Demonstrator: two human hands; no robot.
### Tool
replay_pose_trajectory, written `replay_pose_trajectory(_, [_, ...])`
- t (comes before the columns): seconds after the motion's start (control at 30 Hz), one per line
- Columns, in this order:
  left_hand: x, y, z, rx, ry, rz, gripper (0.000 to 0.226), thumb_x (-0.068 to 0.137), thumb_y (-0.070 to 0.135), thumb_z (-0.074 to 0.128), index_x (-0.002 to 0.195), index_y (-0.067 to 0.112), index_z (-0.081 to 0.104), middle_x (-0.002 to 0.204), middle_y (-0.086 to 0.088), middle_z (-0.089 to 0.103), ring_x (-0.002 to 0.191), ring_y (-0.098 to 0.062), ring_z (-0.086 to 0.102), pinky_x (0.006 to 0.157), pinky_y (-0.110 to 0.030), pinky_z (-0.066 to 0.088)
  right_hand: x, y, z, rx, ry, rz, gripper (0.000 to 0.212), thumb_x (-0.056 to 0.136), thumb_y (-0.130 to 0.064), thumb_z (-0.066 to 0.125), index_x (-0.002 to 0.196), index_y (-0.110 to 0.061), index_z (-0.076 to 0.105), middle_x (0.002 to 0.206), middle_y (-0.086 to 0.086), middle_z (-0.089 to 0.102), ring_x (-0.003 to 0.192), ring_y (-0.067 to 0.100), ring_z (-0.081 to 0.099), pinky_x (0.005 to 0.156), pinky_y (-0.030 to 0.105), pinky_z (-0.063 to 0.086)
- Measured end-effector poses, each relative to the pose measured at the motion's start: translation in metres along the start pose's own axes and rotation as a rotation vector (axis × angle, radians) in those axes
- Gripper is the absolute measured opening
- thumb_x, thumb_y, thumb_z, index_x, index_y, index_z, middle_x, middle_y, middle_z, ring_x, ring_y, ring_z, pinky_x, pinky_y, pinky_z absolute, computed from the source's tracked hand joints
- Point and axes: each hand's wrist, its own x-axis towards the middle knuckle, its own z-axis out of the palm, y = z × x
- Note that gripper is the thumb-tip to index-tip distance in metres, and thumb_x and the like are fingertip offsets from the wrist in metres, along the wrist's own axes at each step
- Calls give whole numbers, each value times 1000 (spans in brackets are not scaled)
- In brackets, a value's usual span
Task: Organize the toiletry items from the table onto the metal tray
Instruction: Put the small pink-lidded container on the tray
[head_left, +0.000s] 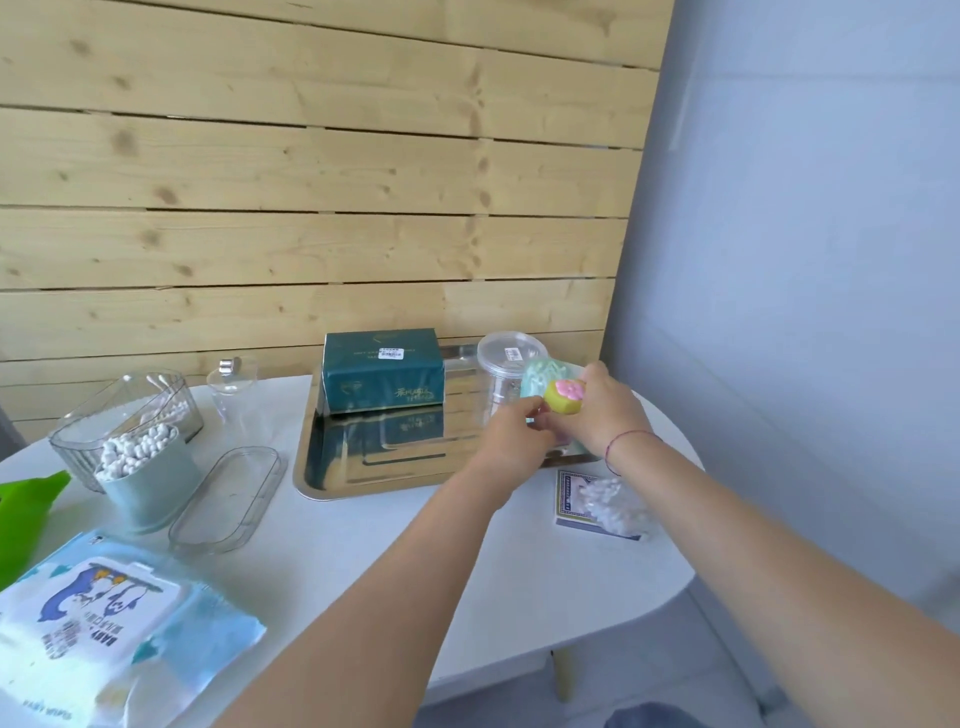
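The shiny metal tray (358, 467) lies on the white table against the wood wall. A dark green tissue box (383, 370) stands at its back left, and a clear round lidded jar (506, 371) at its back right. Over the tray's right side, my right hand (602, 410) grips a small yellow piece with a pink flower top (565, 396), in front of a pale green ribbed item (540, 376). My left hand (514, 431) touches the same yellow piece from the left with pinched fingers.
Left of the tray lie a clear oval lid (226, 501), a green cup of cotton swabs (145, 475), a clear organizer box (124, 415) and a small clear cup (234, 389). A baby wipes pack (104, 629) is front left. A card with a white packet (605, 506) lies right.
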Motion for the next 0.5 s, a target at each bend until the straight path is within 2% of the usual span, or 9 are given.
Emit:
replay_pose_trajectory(0.13, [7,-10,5,-23,4,-48,31,87,-4,44,108,8,64,94,-4,65,80,-12,65,72,-19,45,13,7,8,-48,-58,50,46,61,-43,72,90,-12,54,75,2,56,77,27,56,56,28,40])
replay_pose_trajectory(0.27, [14,-14,8,39,13,-92,21,88,8,47,101,6,63,96,-6,64,85,-20,56,72,-27,39,17,11,8,-82,-79,45,39,64,-43,73,75,-15,48,61,-4,47,63,21,50,46,25,31])
replay_pose_trajectory(0.37, [17,-11,9,119,10,-124,22,85,10,48,102,9,62,104,-11,65,86,-23,54,73,-29,42,14,10,6,-90,-80,46,35,69,-40,72,77,-14,49,62,-5,48,62,18,51,47,25,31])
replay_pose_trajectory(0.47, [18,-7,11,192,11,-130,24,85,8,48,106,7,57,102,-7,59,84,-24,50,66,-28,40,11,8,5,-114,-87,54,36,69,-40,73,80,-15,49,66,-4,49,74,24,54,58,27,37])
replay_pose_trajectory(0.5, [18,-6,11,217,11,-130,24,85,8,48,107,7,56,105,-8,58,85,-25,49,67,-28,40,11,8,5,-120,-90,58,37,69,-40,73,83,-15,49,68,-4,49,77,24,53,62,27,38])
